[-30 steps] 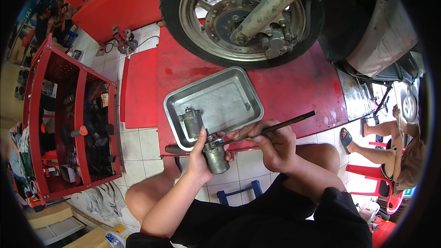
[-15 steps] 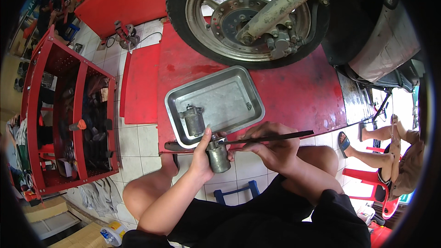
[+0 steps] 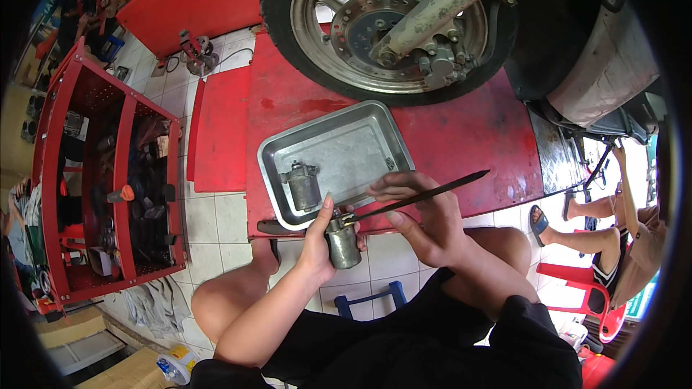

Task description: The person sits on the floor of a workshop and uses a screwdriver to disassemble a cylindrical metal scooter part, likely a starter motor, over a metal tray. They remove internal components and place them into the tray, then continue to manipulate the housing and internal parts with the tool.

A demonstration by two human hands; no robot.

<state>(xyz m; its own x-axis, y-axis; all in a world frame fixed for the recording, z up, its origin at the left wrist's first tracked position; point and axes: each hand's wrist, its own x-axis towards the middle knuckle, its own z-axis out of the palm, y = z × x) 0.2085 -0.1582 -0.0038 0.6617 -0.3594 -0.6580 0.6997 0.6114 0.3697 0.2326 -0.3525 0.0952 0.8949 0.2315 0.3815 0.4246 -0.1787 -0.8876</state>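
Note:
My left hand [image 3: 316, 245] is wrapped round a small cylindrical starter motor [image 3: 345, 248], its thumb up along the motor's top end. In my right hand [image 3: 432, 220], a long, thin dark file [image 3: 450, 186] lies loosely between thumb and fingers, which are spread. One end of the file reaches the top of the motor; the other sticks out past my right hand to the right. Just beyond my left hand, a second, similar starter motor [image 3: 302, 189] stands in the left part of a metal tray [image 3: 398, 130].
The tray rests on a red platform [image 3: 476, 137], below a motorcycle front wheel [image 3: 277, 36]. To the left stands a red tool cart [image 3: 130, 173]. A blue stool frame [image 3: 395, 294] shows between my knees. At right, another person [image 3: 641, 245] sits near a red chair [image 3: 569, 277].
My right hand has opened its fingers and raised them around the file. The file's free end has tilted upward. The other person's arm at right has moved up.

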